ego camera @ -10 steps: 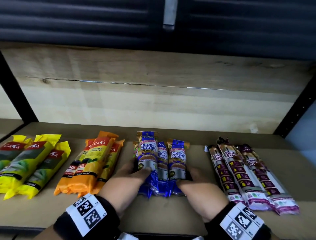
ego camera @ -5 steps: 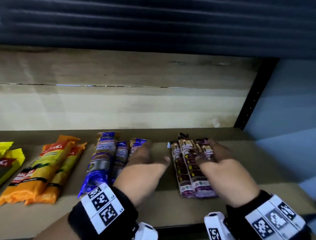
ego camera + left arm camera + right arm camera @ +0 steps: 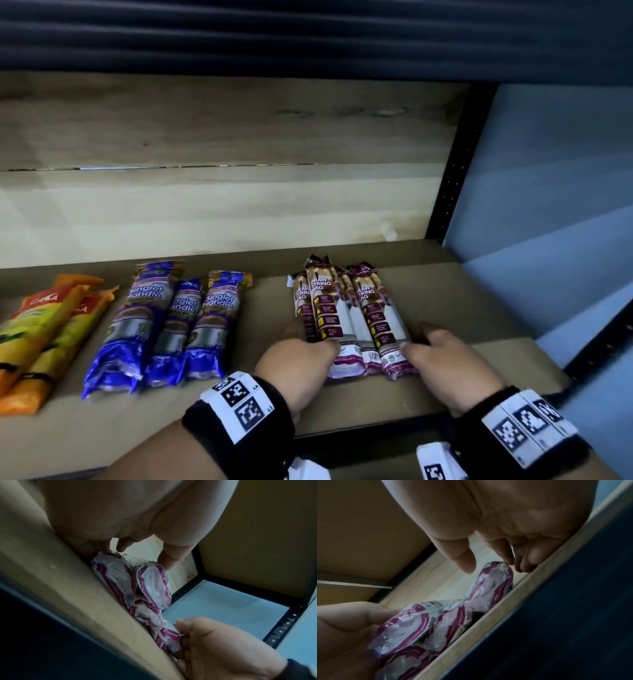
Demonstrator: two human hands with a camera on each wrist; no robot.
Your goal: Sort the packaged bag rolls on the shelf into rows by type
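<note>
Three purple-and-white "Draw String Bag" packs [image 3: 346,315] lie side by side at the right of the shelf, lengthwise front to back. My left hand [image 3: 298,359] lies against the left side of the group, thumb on the nearest pack's top. My right hand [image 3: 442,363] presses the right side, index finger stretched along the outer pack. In the left wrist view my left hand [image 3: 137,555] touches the crinkled pack ends [image 3: 150,585]. In the right wrist view my right hand [image 3: 488,563] has its fingertips on the board beside a pack [image 3: 491,585].
Three blue "Singlet Handle" packs [image 3: 171,318] form a row left of my hands. Orange packs [image 3: 44,329] lie further left. A black upright post [image 3: 448,192] and a blue wall [image 3: 548,205] close off the right. Bare shelf board [image 3: 479,308] shows beside the purple packs.
Both hands left the blue packs and moved right to the drawstring packs. Half a second ago they lay over the packs; now they sit at the near ends, one on each side.
</note>
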